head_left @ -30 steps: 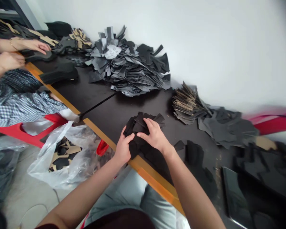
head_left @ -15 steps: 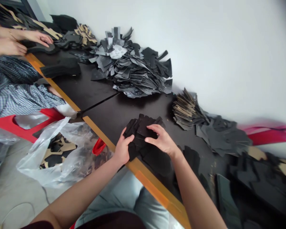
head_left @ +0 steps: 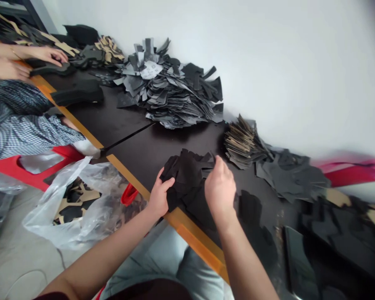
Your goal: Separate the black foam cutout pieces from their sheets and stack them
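My left hand (head_left: 159,193) grips the left side of a thick bundle of black cut pieces (head_left: 189,173), thumb on top, near the table's front edge. The bundle's pieces are flat, layered and unevenly fanned. At its right edge my right hand (head_left: 220,185) is closed, back of the hand upward. A thin dark sliver of a black cut piece (head_left: 212,156) shows at its fingertips; the rest is hidden by the hand. More black pieces (head_left: 250,208) lie on the table just right of my right forearm.
A big heap of grey-black pieces (head_left: 178,93) lies against the wall, with a smaller brown-edged stack (head_left: 242,141) to its right. A phone-like dark slab (head_left: 300,262) rests at right. A plastic bag (head_left: 46,212) of scraps stands below. Another person's hands (head_left: 50,55) work at far left.
My right hand has gone from open thumb and fingers over the bundle to a closed grip at its right edge, its wrist turned. My left hand keeps its hold.
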`<action>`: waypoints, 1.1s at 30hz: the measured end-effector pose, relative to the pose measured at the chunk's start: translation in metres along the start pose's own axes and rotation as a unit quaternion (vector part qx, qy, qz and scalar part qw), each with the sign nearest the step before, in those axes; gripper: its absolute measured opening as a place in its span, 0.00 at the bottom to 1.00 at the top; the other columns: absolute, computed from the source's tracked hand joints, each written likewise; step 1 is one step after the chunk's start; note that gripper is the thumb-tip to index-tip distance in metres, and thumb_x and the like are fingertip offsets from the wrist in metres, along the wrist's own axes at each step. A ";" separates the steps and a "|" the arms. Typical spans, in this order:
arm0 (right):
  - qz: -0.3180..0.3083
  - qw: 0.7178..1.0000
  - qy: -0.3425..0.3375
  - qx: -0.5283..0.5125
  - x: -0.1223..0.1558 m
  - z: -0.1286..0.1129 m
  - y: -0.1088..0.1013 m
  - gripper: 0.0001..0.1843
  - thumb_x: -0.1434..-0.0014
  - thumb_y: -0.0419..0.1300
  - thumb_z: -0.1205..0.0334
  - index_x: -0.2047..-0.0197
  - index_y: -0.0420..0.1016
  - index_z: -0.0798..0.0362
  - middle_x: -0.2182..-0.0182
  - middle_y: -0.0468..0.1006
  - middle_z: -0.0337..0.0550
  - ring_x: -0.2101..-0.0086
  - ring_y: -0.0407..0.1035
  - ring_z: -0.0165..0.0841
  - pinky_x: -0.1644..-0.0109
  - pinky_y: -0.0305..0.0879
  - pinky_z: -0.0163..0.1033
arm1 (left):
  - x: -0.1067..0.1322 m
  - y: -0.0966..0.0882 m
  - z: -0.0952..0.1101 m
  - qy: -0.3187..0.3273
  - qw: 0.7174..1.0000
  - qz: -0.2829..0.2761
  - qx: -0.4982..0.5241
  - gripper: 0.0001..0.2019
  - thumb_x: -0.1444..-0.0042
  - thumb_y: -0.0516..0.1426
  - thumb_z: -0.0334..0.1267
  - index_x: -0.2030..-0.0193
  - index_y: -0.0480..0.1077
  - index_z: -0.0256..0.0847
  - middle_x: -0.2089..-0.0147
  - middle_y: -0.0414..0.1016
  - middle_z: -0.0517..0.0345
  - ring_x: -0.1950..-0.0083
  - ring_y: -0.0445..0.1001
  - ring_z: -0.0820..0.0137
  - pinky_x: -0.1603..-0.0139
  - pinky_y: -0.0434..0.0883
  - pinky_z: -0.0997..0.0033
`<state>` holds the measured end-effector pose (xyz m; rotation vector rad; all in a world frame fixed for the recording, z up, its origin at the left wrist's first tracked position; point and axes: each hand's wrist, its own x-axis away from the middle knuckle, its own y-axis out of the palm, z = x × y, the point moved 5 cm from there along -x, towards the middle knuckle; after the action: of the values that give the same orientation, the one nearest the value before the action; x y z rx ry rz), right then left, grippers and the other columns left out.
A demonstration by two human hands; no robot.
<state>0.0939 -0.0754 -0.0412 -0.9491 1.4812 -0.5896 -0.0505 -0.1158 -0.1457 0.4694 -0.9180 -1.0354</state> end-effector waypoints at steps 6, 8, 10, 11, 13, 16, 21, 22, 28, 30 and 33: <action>0.038 0.997 -0.049 0.034 -0.010 -0.003 -0.019 0.21 0.41 0.44 0.75 0.47 0.69 0.64 0.54 0.77 0.56 0.56 0.73 0.41 0.54 0.72 0.43 | 0.000 0.000 0.001 0.005 1.000 0.002 -0.007 0.29 0.54 0.62 0.29 0.44 0.63 0.48 0.48 0.76 0.57 0.46 0.74 0.61 0.41 0.69 0.57; 0.067 0.995 -0.069 0.026 -0.011 0.014 -0.047 0.22 0.41 0.45 0.74 0.47 0.70 0.62 0.53 0.77 0.53 0.54 0.73 0.39 0.51 0.71 0.42 | -0.001 -0.001 0.000 0.005 1.000 0.004 -0.009 0.29 0.54 0.62 0.29 0.44 0.63 0.48 0.49 0.77 0.57 0.46 0.74 0.61 0.41 0.68 0.56; 0.081 0.993 -0.074 0.034 -0.005 0.035 -0.080 0.22 0.41 0.46 0.73 0.45 0.70 0.59 0.52 0.76 0.51 0.52 0.72 0.39 0.48 0.70 0.42 | -0.002 -0.003 0.000 0.010 1.000 0.002 -0.010 0.29 0.55 0.62 0.29 0.45 0.64 0.48 0.51 0.77 0.58 0.46 0.74 0.60 0.41 0.68 0.55; 0.088 0.993 -0.068 0.043 0.001 0.045 -0.096 0.23 0.41 0.47 0.73 0.44 0.69 0.58 0.51 0.76 0.50 0.51 0.72 0.39 0.47 0.69 0.43 | -0.002 -0.003 0.001 0.014 1.000 0.000 -0.013 0.28 0.55 0.62 0.29 0.45 0.64 0.49 0.52 0.78 0.59 0.46 0.74 0.60 0.41 0.68 0.55; 0.095 0.993 -0.036 0.059 0.015 0.064 -0.124 0.24 0.40 0.47 0.72 0.42 0.68 0.54 0.50 0.75 0.49 0.50 0.71 0.41 0.46 0.69 0.45 | -0.004 -0.003 0.001 0.029 0.999 -0.010 -0.023 0.28 0.55 0.62 0.29 0.46 0.65 0.50 0.52 0.78 0.60 0.45 0.73 0.60 0.41 0.68 0.55; 0.093 0.994 0.012 0.063 0.034 0.079 -0.140 0.24 0.38 0.46 0.70 0.41 0.67 0.50 0.48 0.74 0.48 0.49 0.70 0.41 0.45 0.69 0.48 | -0.005 0.000 0.001 0.050 0.997 -0.034 -0.046 0.27 0.56 0.63 0.30 0.47 0.66 0.48 0.53 0.78 0.58 0.45 0.73 0.59 0.41 0.67 0.55; 0.123 0.992 -0.013 0.007 0.032 0.074 -0.116 0.22 0.37 0.46 0.69 0.43 0.68 0.56 0.49 0.74 0.50 0.49 0.70 0.39 0.44 0.68 0.46 | -0.002 0.002 0.002 0.081 0.993 -0.037 -0.078 0.29 0.58 0.64 0.30 0.46 0.66 0.48 0.52 0.76 0.57 0.46 0.73 0.59 0.42 0.68 0.55; 0.128 0.992 -0.022 -0.005 0.028 0.069 -0.109 0.22 0.37 0.46 0.70 0.43 0.68 0.57 0.48 0.74 0.50 0.48 0.69 0.38 0.44 0.67 0.45 | -0.001 0.002 0.002 0.092 0.991 -0.029 -0.089 0.29 0.58 0.64 0.30 0.46 0.65 0.48 0.51 0.76 0.56 0.46 0.73 0.59 0.42 0.68 0.55; 0.068 0.992 -0.083 -0.063 0.049 0.032 -0.070 0.24 0.37 0.42 0.73 0.40 0.64 0.54 0.45 0.71 0.50 0.42 0.62 0.37 0.39 0.62 0.49 | 0.001 0.004 0.004 0.104 0.988 0.002 -0.118 0.29 0.59 0.64 0.29 0.48 0.64 0.46 0.51 0.75 0.54 0.48 0.73 0.60 0.42 0.68 0.56; -0.013 0.992 -0.105 -0.074 0.081 0.023 -0.052 0.26 0.38 0.42 0.73 0.39 0.63 0.51 0.44 0.69 0.49 0.40 0.59 0.39 0.38 0.58 0.53 | -0.001 0.005 0.004 0.092 0.990 0.012 -0.102 0.29 0.59 0.64 0.28 0.49 0.64 0.46 0.54 0.75 0.55 0.49 0.74 0.60 0.44 0.69 0.55; -0.150 0.977 -0.120 -0.093 0.118 0.018 -0.029 0.22 0.37 0.48 0.62 0.40 0.64 0.53 0.43 0.68 0.56 0.40 0.58 0.50 0.41 0.57 0.63 | -0.001 0.005 0.006 0.079 0.993 0.033 -0.087 0.28 0.60 0.63 0.26 0.50 0.64 0.45 0.56 0.76 0.56 0.51 0.75 0.59 0.45 0.70 0.54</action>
<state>0.1237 -0.1857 -0.0863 -1.3569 1.2005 -0.5354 -0.0529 -0.1118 -0.1397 0.3678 -0.6926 -0.9941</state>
